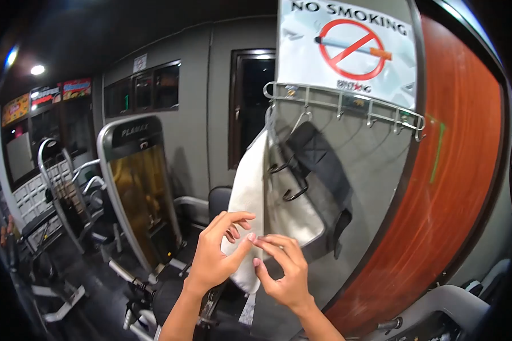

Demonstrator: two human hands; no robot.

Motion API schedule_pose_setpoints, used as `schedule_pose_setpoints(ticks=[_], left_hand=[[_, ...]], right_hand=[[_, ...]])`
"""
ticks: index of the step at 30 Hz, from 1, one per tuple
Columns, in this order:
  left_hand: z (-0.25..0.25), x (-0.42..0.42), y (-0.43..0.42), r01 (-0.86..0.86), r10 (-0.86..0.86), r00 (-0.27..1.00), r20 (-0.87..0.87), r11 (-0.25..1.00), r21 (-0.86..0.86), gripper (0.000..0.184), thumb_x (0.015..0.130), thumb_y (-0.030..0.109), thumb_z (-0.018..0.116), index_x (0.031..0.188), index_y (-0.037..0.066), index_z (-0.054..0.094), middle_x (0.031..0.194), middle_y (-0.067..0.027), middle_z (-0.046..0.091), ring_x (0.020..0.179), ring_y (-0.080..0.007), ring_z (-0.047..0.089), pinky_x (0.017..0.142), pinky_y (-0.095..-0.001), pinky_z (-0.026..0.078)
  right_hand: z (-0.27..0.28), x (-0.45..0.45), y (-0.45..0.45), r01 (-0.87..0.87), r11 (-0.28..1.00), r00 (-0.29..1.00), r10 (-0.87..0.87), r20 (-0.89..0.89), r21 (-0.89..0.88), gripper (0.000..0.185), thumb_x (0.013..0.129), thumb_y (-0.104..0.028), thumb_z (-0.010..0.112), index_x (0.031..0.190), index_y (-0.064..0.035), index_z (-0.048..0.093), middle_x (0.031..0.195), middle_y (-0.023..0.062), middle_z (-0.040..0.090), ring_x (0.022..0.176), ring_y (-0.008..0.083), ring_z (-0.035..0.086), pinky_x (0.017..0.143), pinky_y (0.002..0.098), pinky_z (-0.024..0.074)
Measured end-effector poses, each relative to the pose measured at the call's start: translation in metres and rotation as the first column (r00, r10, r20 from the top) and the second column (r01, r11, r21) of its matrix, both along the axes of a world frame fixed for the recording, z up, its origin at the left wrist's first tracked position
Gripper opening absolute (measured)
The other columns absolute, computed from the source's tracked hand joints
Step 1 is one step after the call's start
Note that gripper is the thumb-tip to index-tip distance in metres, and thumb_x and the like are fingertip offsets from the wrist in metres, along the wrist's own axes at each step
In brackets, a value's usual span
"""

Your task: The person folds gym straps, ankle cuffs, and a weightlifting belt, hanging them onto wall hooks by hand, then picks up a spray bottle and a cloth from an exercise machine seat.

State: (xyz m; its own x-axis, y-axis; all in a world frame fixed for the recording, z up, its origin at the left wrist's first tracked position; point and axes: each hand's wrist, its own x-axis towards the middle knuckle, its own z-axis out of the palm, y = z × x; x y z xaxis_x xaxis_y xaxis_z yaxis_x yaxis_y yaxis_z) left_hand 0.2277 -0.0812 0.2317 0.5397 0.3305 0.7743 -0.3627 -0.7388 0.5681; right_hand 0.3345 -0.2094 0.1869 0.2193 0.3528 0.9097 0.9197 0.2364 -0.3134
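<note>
A white, smooth-faced piece of gear (248,176) hangs from the wall rack, its lower end reaching down behind my hands. Beside it hangs a dark grey and black strap-like piece (322,156), with black metal hooks (296,190) between the two. My left hand (219,253) is raised in front of the white piece, fingers curved and thumb apart from them. My right hand (284,273) is close by on its right, thumb and fingers apart near the white edge. The fingertips of both hands nearly meet. Whether they touch the white piece, I cannot tell.
The metal hook rack (355,103) runs below a no-smoking sign (350,45). A weight-stack machine (136,187) and more gym equipment (57,187) stand on the left. To the right are a reddish-brown wooden panel (455,125) and a grey machine part (449,304).
</note>
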Motion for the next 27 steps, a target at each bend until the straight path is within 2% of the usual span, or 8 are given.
schedule_pose_setpoints(ticks=[1, 4, 7, 10, 14, 21, 24, 27], left_hand=[[-0.011, -0.009, 0.003, 0.017, -0.02, 0.999, -0.045, 0.998, -0.065, 0.029, 0.088, 0.006, 0.068, 0.116, 0.001, 0.065, 0.095, -0.0041, 0.066, 0.079, -0.0073, 0.057, 0.073, -0.0228, 0.046], [-0.046, -0.037, 0.013, -0.032, 0.004, 0.991, -0.136, 0.978, -0.206, 0.03, 0.088, 0.006, 0.068, 0.117, 0.001, 0.064, 0.096, -0.0041, 0.066, 0.082, -0.0072, 0.058, 0.075, -0.0228, 0.046], [-0.089, -0.061, 0.024, -0.054, -0.01, 0.985, -0.174, 0.932, -0.359, 0.028, 0.091, 0.003, 0.066, 0.118, 0.001, 0.063, 0.096, -0.003, 0.065, 0.086, -0.0072, 0.059, 0.077, -0.0225, 0.046], [-0.134, -0.089, 0.037, -0.073, -0.011, 0.983, -0.184, 0.891, -0.448, 0.026, 0.093, 0.002, 0.064, 0.119, 0.002, 0.062, 0.096, -0.0016, 0.065, 0.088, -0.0074, 0.059, 0.077, -0.0231, 0.046], [-0.169, -0.133, 0.054, -0.205, 0.065, 0.958, -0.278, 0.834, -0.512, 0.025, 0.094, 0.006, 0.065, 0.118, 0.004, 0.063, 0.096, -0.0011, 0.065, 0.088, -0.0078, 0.06, 0.078, -0.0241, 0.047], [-0.227, -0.215, 0.098, -0.387, 0.203, 0.91, -0.361, 0.73, -0.564, 0.024, 0.094, 0.008, 0.065, 0.118, 0.004, 0.063, 0.099, -0.0024, 0.065, 0.087, -0.0089, 0.06, 0.08, -0.0262, 0.05], [-0.262, -0.245, 0.121, -0.437, 0.247, 0.896, -0.369, 0.638, -0.634, 0.026, 0.092, 0.01, 0.068, 0.117, 0.006, 0.064, 0.1, -0.0027, 0.066, 0.083, -0.0089, 0.059, 0.074, -0.0249, 0.049], [-0.29, -0.269, 0.144, -0.457, 0.227, 0.885, -0.406, 0.592, -0.664, 0.026, 0.093, 0.009, 0.066, 0.118, 0.006, 0.062, 0.106, -0.0026, 0.064, 0.089, -0.0095, 0.059, 0.076, -0.0252, 0.051]], right_hand=[[-0.014, -0.008, 0.003, -0.052, 0.997, 0.994, 0.046, -0.098, -0.059, 0.038, 0.076, -0.004, 0.075, 0.114, -0.0073, 0.071, 0.112, 0.0075, 0.066, 0.104, 0.0271, 0.061, 0.09, 0.0379, 0.0492], [-0.047, -0.03, 0.014, -0.21, 0.961, 0.945, 0.152, -0.291, -0.179, 0.037, 0.082, -0.006, 0.074, 0.118, -0.006, 0.069, 0.111, 0.0086, 0.067, 0.102, 0.024, 0.062, 0.077, 0.0318, 0.0561], [-0.086, -0.048, 0.03, -0.306, 0.916, 0.893, 0.182, -0.411, -0.259, 0.038, 0.085, -0.007, 0.073, 0.123, -0.0058, 0.067, 0.115, 0.009, 0.067, 0.103, 0.0227, 0.063, 0.072, 0.0287, 0.0587], [-0.115, -0.067, 0.049, -0.426, 0.844, 0.821, 0.209, -0.531, -0.326, 0.042, 0.086, -0.006, 0.071, 0.127, -0.0047, 0.063, 0.121, 0.0097, 0.066, 0.107, 0.0224, 0.063, 0.074, 0.0294, 0.0597], [-0.139, -0.095, 0.083, -0.537, 0.753, 0.754, 0.227, -0.616, -0.38, 0.045, 0.086, -0.002, 0.067, 0.13, -0.0074, 0.062, 0.118, 0.0112, 0.065, 0.107, 0.0198, 0.064, 0.075, 0.0277, 0.0594], [-0.179, -0.162, 0.157, -0.669, 0.622, 0.652, 0.226, -0.724, -0.408, 0.04, 0.091, -0.009, 0.067, 0.131, -0.01, 0.062, 0.121, 0.0118, 0.066, 0.11, 0.0221, 0.066, 0.075, 0.0313, 0.06], [-0.197, -0.187, 0.191, -0.69, 0.58, 0.653, 0.238, -0.719, -0.434, 0.041, 0.09, -0.01, 0.067, 0.131, -0.0101, 0.062, 0.123, 0.0119, 0.066, 0.11, 0.0237, 0.066, 0.076, 0.0326, 0.0604], [-0.214, -0.205, 0.227, -0.687, 0.552, 0.674, 0.24, -0.699, -0.473, 0.039, 0.09, -0.012, 0.068, 0.129, -0.0083, 0.063, 0.121, 0.0128, 0.066, 0.108, 0.0252, 0.067, 0.074, 0.0329, 0.0606]])
